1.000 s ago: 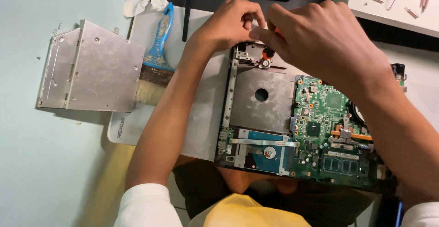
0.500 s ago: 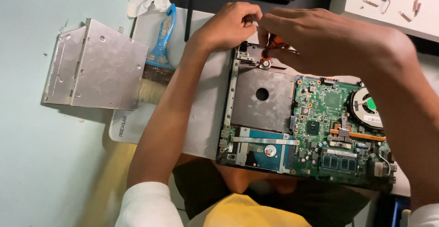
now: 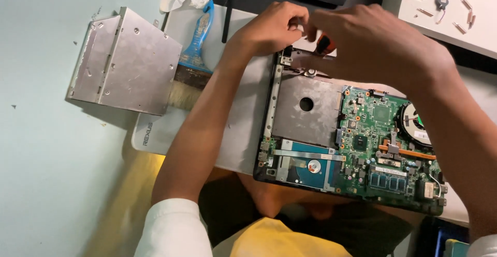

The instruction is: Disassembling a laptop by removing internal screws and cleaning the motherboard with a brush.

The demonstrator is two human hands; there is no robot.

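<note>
Your opened laptop (image 3: 352, 143) lies bare on the table (image 3: 41, 174), green board and grey plate exposed; your left hand (image 3: 272, 29) pinches at its top corner; your right hand (image 3: 378, 44) grips an orange-handled screwdriver (image 3: 324, 44) there.

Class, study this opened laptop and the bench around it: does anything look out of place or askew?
Yes. The silver optical drive lies outside the laptop, tilted, resting partly on the blue-handled brush. Small screws lie scattered loose on the white sheet.
</note>
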